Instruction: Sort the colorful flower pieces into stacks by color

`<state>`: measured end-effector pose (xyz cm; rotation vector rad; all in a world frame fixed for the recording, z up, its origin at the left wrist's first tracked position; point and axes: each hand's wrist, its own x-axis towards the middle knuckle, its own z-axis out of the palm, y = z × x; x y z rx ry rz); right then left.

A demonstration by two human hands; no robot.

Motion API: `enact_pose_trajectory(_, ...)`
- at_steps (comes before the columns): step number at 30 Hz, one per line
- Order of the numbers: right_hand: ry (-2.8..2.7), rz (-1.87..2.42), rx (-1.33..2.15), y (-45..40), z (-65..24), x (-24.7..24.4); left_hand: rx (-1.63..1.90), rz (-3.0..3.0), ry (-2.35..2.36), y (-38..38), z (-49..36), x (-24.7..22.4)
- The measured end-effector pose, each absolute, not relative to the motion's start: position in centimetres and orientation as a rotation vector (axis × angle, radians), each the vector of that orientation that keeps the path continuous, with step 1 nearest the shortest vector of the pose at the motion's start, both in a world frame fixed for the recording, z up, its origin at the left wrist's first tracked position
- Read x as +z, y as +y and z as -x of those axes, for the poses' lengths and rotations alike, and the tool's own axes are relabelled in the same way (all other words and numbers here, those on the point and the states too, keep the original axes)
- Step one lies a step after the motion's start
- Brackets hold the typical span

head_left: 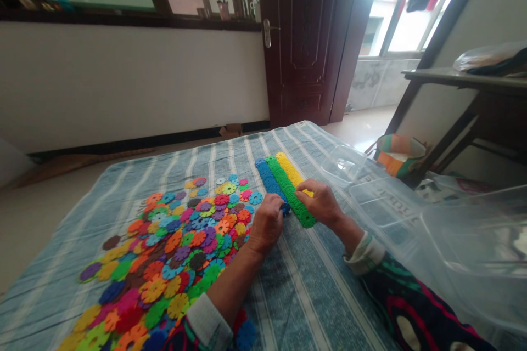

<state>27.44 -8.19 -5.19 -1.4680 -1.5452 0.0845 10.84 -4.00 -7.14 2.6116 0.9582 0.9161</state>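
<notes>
Three straight rows of overlapping plastic flower discs lie side by side on the striped cloth: a blue row [269, 181], a green row [288, 186] and a yellow row [290, 169]. My left hand [267, 222] is closed at the near end of the blue row, its fingertips on a blue disc [286, 209]. Over the near part of the green and yellow rows, my right hand [323, 204] has thumb and forefinger bent together; whatever they pinch is unclear. Left of my left hand spreads a large loose pile of mixed-colour flower discs [181, 252].
Clear plastic boxes [477, 230] and a smaller clear container [343, 164] stand along the right side of the cloth-covered surface [209, 159]. Beyond are a dark red door [304, 38], a side table [473, 78] and a colourful bag [399, 152] on the floor.
</notes>
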Motion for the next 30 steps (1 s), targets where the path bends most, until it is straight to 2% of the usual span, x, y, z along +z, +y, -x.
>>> enact_pose_trajectory(8,-1.601,1.491,0.080,-8.2,-27.5,-5.6,0.942,-2.704,1.065,-4.0,-10.3,-7.0)
enact_pose_trajectory(14,-1.684,1.488,0.061,-8.1,-27.3,-5.9,0.652,-2.681,1.428,-5.4,-9.6,-6.6)
enact_pose_trajectory(20,-1.693,1.509,0.069,-8.1,-27.2,-6.2,0.548,-2.587,1.470,-5.3,-10.2,-6.8)
enact_pose_trajectory(30,-1.692,1.510,0.058,-8.2,-27.3,-6.2,0.562,-2.586,1.474,-5.1,-10.7,-6.9)
